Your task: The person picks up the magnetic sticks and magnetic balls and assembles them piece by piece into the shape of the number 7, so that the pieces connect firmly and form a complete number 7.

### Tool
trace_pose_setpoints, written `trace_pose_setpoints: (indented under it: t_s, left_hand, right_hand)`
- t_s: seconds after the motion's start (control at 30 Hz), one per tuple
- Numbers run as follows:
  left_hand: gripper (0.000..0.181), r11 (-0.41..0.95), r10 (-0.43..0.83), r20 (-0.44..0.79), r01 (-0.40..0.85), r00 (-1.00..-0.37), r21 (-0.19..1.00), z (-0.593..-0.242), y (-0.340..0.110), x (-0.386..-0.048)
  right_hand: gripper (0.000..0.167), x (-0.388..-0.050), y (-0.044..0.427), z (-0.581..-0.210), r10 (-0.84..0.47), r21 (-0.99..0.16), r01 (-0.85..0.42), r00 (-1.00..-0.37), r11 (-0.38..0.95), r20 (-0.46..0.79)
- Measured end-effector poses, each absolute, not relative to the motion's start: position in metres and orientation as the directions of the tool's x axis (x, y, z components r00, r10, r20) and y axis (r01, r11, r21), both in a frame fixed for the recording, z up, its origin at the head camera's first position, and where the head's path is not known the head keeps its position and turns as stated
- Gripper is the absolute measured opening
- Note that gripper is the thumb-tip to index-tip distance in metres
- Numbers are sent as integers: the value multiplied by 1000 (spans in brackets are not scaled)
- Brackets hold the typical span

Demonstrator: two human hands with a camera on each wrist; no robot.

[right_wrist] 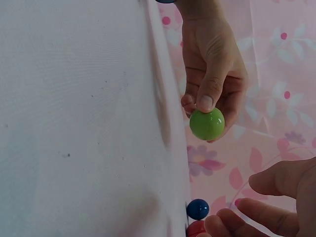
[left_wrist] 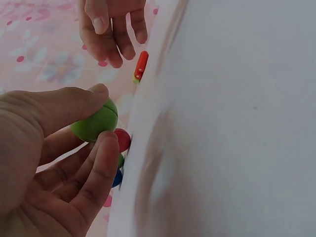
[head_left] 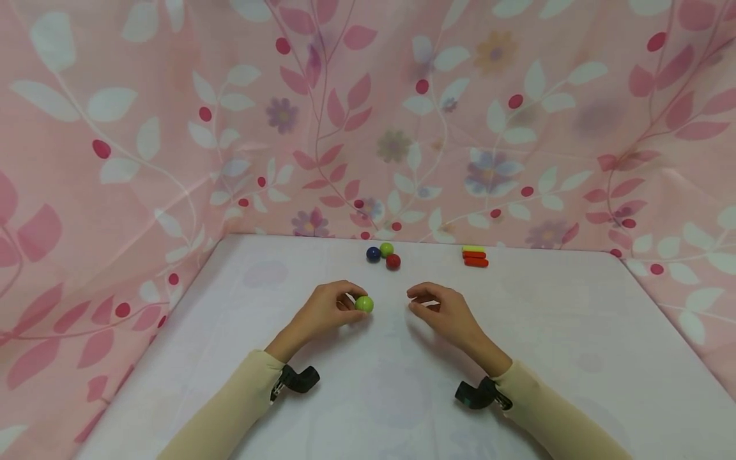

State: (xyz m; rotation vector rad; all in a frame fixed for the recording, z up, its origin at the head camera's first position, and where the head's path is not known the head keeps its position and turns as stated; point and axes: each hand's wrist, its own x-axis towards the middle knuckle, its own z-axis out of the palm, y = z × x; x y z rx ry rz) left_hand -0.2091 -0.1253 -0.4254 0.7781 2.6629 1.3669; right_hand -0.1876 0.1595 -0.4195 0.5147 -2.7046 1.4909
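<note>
My left hand [head_left: 335,305] pinches a shiny green ball [head_left: 365,305] between thumb and fingers, held above the white table. In the left wrist view a seam line crosses the green ball [left_wrist: 101,122]. Across from it my right hand [head_left: 446,311] hovers with fingers loosely bent and nothing between them. The right wrist view shows a gap between its thumb and fingers [right_wrist: 266,212]. Beyond both hands, a dark blue ball [head_left: 374,254], a second green ball [head_left: 387,249] and a red ball [head_left: 393,262] sit clustered on the table.
Toward the back right of the white table [head_left: 379,396] lie small sticks side by side: a yellow-green stick [head_left: 474,249] and red-orange sticks [head_left: 475,262]. A pink floral cloth [head_left: 368,115] hangs behind the table's far edge. Each wrist carries a black camera.
</note>
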Motion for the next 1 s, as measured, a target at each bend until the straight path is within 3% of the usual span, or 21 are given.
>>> trace_pose_setpoints:
  t_s: [0.5,1.0]
  left_hand:
    - [36,487,408,201,399,-891,777,-454,-121,-214]
    - [38,489,400,219,410,-890,770,-459,-121,-217]
  right_hand:
    - [27,-180,162,-428,-308,-829,-304,-936,470,168]
    - [22,-183,161,-436,-306,-827,-309,-936,469,176]
